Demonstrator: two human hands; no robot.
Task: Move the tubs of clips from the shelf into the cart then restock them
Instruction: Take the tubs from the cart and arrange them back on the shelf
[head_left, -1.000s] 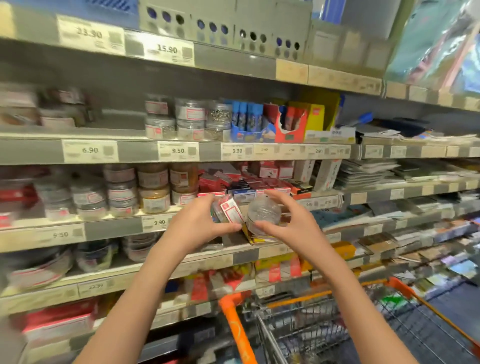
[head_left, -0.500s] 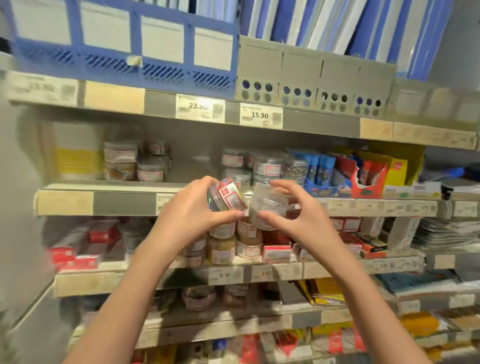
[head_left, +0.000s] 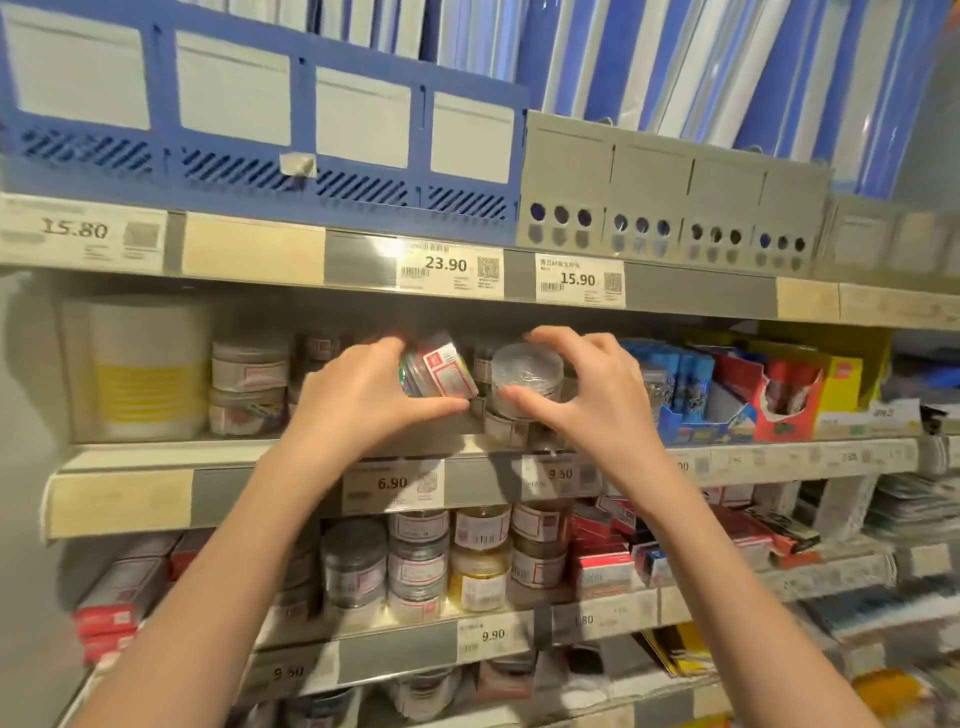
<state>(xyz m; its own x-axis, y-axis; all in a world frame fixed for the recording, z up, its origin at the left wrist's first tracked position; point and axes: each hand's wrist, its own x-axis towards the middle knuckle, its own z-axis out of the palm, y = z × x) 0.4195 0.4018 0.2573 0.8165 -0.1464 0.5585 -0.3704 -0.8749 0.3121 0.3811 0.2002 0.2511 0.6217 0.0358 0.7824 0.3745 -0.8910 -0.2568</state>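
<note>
Both my hands are raised to the middle shelf (head_left: 124, 462). My left hand (head_left: 358, 400) grips a small clear tub of clips with a red-and-white label (head_left: 441, 366), tilted on its side. My right hand (head_left: 587, 400) grips a second clear tub (head_left: 524, 371), upright, its plain lid toward me. Both tubs are held just above the shelf's front edge, side by side. More stacked tubs (head_left: 249, 387) stand on the same shelf to the left and behind my hands. The cart is out of view.
Below, another shelf holds several stacked tubs (head_left: 421, 566) and red boxes (head_left: 602, 566). Blue packets (head_left: 685, 379) and a red and yellow display box (head_left: 789, 395) stand right of my hands. A white and yellow roll (head_left: 145, 374) stands at the left. Blue and grey file holders (head_left: 332, 145) fill the top shelf.
Both hands have carried the two tubs upward from near the cart to the middle shelf. My view has risen, so the cart has dropped out of sight.
</note>
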